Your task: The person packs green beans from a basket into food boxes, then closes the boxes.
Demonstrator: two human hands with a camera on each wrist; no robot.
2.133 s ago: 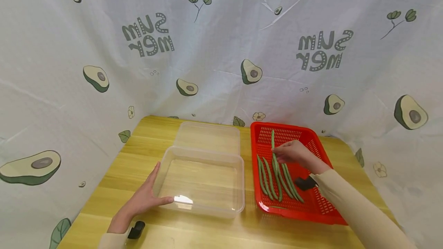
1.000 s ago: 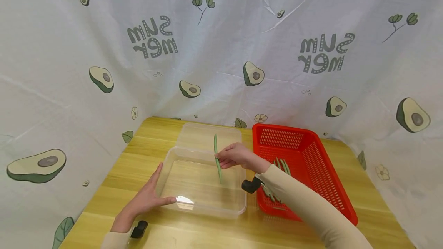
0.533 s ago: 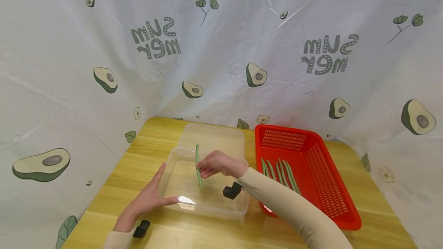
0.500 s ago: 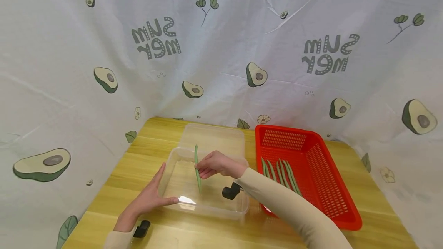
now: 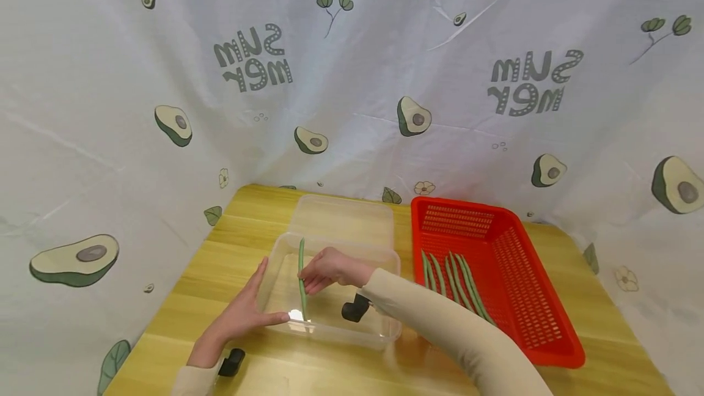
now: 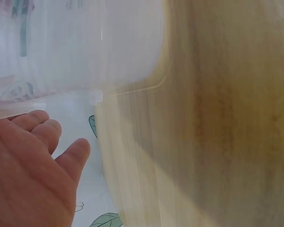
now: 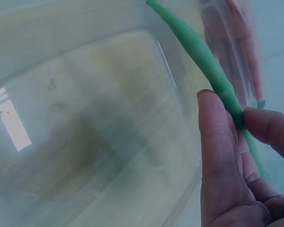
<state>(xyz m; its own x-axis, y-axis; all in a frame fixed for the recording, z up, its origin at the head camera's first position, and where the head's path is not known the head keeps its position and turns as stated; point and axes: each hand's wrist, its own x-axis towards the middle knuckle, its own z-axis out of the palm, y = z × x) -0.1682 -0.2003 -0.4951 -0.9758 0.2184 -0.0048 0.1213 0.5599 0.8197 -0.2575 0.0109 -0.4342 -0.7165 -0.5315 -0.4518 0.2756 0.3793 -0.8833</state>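
Observation:
My right hand (image 5: 337,266) pinches one long green bean (image 5: 301,254) between thumb and fingers, over the left part of a clear plastic container (image 5: 352,333). In the right wrist view the bean (image 7: 199,53) runs slantwise past the fingertips, above the container's inner corner. The container has no other bean inside. My left hand (image 5: 238,318) rests at its left side with fingers spread, the thumb along the front rim. In the left wrist view the fingers (image 6: 48,135) lie loosely against the container's wall (image 6: 118,42).
A red perforated basket (image 5: 508,274) stands to the right with several green beans (image 5: 456,280) on its floor; the right sleeve crosses its near corner. Behind the container lies a flat clear lid (image 5: 341,212). A printed white cloth (image 5: 352,78) hangs behind the wooden table (image 5: 308,371).
The right hand has taken a bean from the red basket, carried it left over the container and lowered it toward the container's left side. The left hand has stayed at the container.

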